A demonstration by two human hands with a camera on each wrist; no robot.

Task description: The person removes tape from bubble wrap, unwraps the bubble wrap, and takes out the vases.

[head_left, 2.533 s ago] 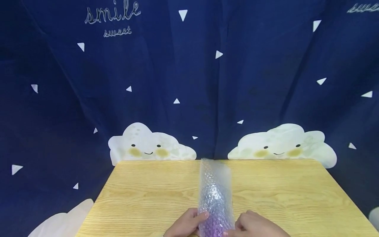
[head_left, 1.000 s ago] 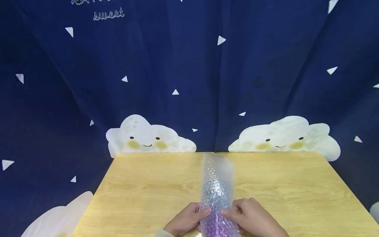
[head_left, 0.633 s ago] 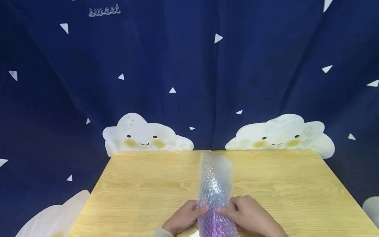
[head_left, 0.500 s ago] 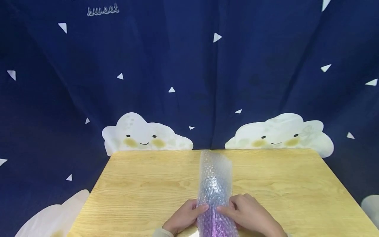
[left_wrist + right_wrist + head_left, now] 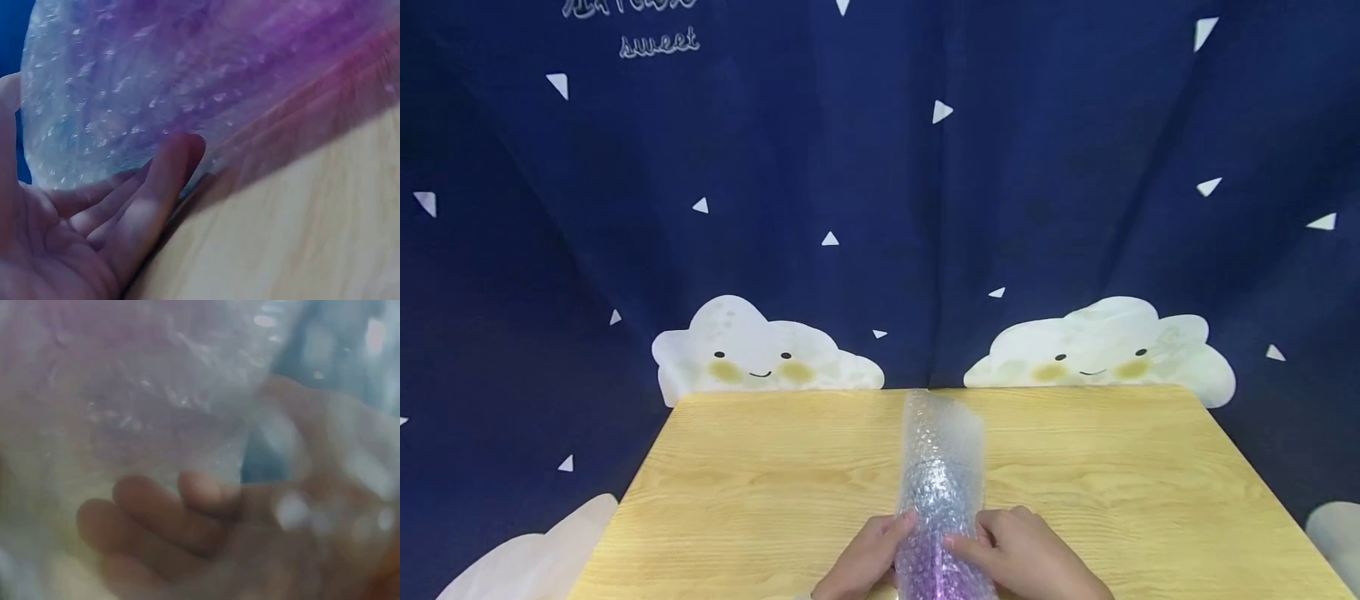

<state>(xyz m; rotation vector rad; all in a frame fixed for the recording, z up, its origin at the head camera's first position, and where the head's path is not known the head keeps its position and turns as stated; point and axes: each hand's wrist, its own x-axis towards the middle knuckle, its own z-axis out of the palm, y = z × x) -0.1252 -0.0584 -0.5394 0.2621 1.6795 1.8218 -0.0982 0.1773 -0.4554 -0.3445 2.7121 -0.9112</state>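
Note:
A long bundle of bubble wrap [image 5: 951,433] stands out over the middle of the table in the head view, blue inside at mid-height and purple lower down. What lies inside is blurred by the wrap. My left hand [image 5: 868,554] holds its left edge, thumb on the near face and fingers behind. From the other side my right hand [image 5: 1026,554] grips it, the thumb laid across the near face. The left wrist view shows the left fingers [image 5: 153,200] under the purple part. Through a haze of clear plastic, the right wrist view shows bent right fingers [image 5: 156,512].
A light wooden table [image 5: 760,475] spreads out on both sides of the bundle. Behind it hangs a dark blue curtain [image 5: 775,150] with white triangles, lettering and smiling clouds, reaching down to the table's far edge.
Since the earliest frame my right hand has shifted up along the bundle, its thumb further in on the near face. My left hand stays at the left edge. The head view has tilted slightly.

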